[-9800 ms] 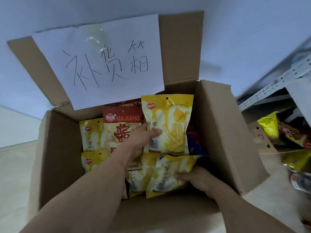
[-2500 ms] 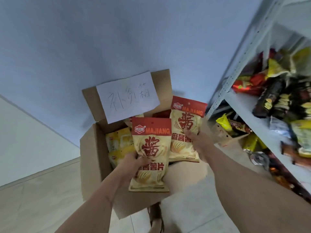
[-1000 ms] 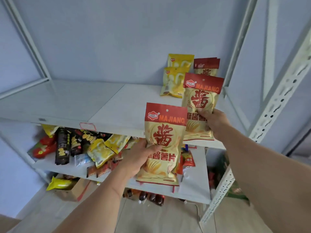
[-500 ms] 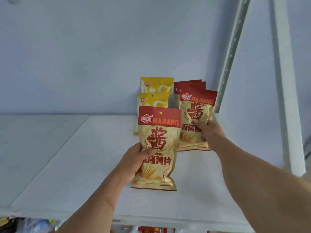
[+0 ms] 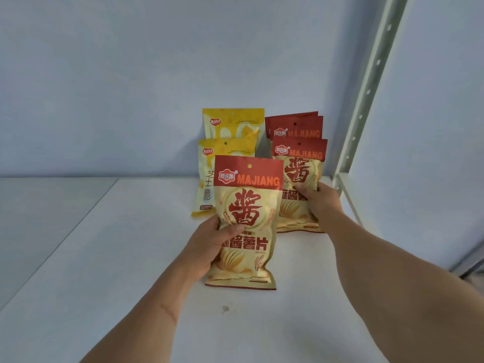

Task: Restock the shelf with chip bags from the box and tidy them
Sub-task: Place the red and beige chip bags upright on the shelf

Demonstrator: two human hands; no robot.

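Note:
My left hand (image 5: 209, 244) grips a red-and-cream MAJIANG chip bag (image 5: 247, 205) upright above the white shelf board (image 5: 110, 258). My right hand (image 5: 320, 203) holds a second MAJIANG bag (image 5: 301, 174) farther back, its bottom edge at the board, in front of a row of red MAJIANG bags (image 5: 294, 127) leaning against the wall. To their left stand two yellow chip bags, a front one (image 5: 207, 179) and a back one (image 5: 233, 124). The box is out of view.
A white perforated shelf upright (image 5: 366, 95) rises at the right, close to my right hand. The blue-grey wall (image 5: 131, 87) closes the back. A seam (image 5: 86, 213) splits the board; its left panel lies bare.
Both hands have pushed the two MAJIANG bags deeper over the shelf; the right bag has come down in front of the red row. Earlier I lifted both from the box.

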